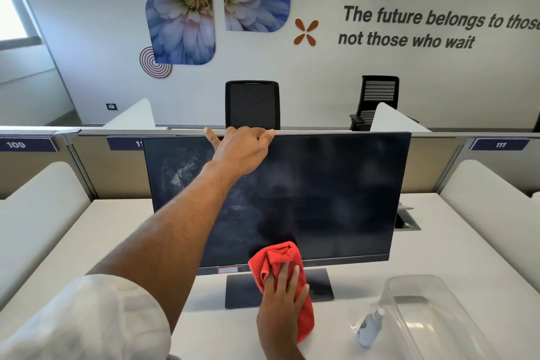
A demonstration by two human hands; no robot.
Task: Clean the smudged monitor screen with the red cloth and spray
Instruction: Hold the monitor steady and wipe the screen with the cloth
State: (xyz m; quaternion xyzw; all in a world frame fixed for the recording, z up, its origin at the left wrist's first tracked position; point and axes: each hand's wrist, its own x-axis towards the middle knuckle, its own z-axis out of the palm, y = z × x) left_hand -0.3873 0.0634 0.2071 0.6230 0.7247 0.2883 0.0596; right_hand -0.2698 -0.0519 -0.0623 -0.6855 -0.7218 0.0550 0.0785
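A dark monitor (336, 184) stands on the white desk, with whitish smudges on its left part. My left hand (239, 149) grips the monitor's top edge, fingers curled over it. My right hand (282, 298) presses the red cloth (277, 260) with straight fingers against the lower middle of the screen, near the bottom bezel. The cloth hangs down over the monitor's stand (242, 289). A small white spray bottle (369, 327) lies tilted on the desk at the lower right, apart from both hands.
A clear plastic bin (438, 318) sits at the right front, touching the spray bottle. White side dividers (43, 204) flank the desk. A cable hatch (407, 222) is behind the monitor's right side. Two black chairs (252, 105) stand beyond the partition.
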